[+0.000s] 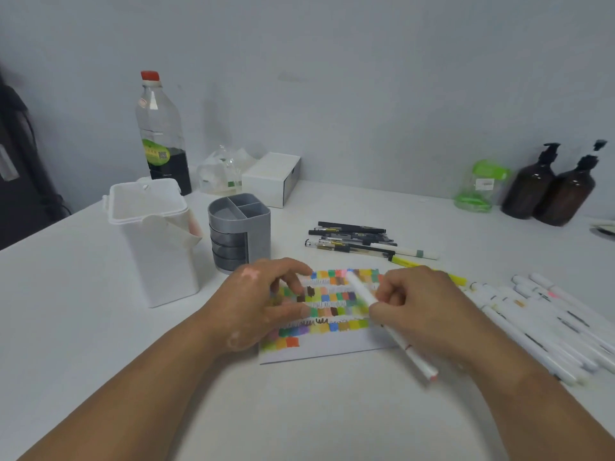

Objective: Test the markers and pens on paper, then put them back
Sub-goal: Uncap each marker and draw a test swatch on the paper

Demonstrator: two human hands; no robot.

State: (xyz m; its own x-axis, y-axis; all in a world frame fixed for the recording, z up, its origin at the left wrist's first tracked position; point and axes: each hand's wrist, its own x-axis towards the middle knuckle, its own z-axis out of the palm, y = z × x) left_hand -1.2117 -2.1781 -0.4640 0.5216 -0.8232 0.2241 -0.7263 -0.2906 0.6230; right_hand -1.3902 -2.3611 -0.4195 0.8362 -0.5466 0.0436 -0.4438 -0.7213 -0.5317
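in the upper left a clear bottle with a red cap holds dark liquid low down, its green label too blurred to read; below it stand a white bin, open on top, and a grey pen holder with divided compartments. at centre the left hand rests bent-fingered on the swatch-covered paper, whether it holds anything i cannot tell, while the right hand grips a white marker slanting over the sheet. black pens lie just above the paper, white markers at the right edge, and a green-lidded jar and two amber pump bottles in the upper right.
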